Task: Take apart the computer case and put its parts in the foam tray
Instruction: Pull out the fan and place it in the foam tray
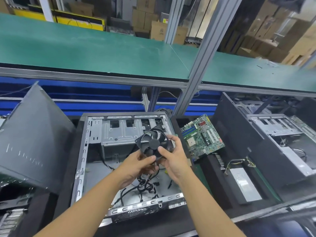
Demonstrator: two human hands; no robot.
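An open computer case point(95, 134) lies on its side in the middle, its metal drive cage at the far end and loose black cables point(145, 185) on its floor. Above the case I hold a black case fan point(152, 142) with both hands. My left hand point(136, 166) grips its lower edge and cable. My right hand point(172, 154) pinches the fan's right side, thumb on the front face. A green motherboard point(203, 135) and a grey power supply point(244, 183) lie in the black foam tray point(213, 182) to the right.
A dark side panel point(34, 139) leans at the left. A second open case point(280, 141) stands at the right behind another dark panel point(239, 134). A green shelf point(85, 43) on aluminium posts runs across above the bench.
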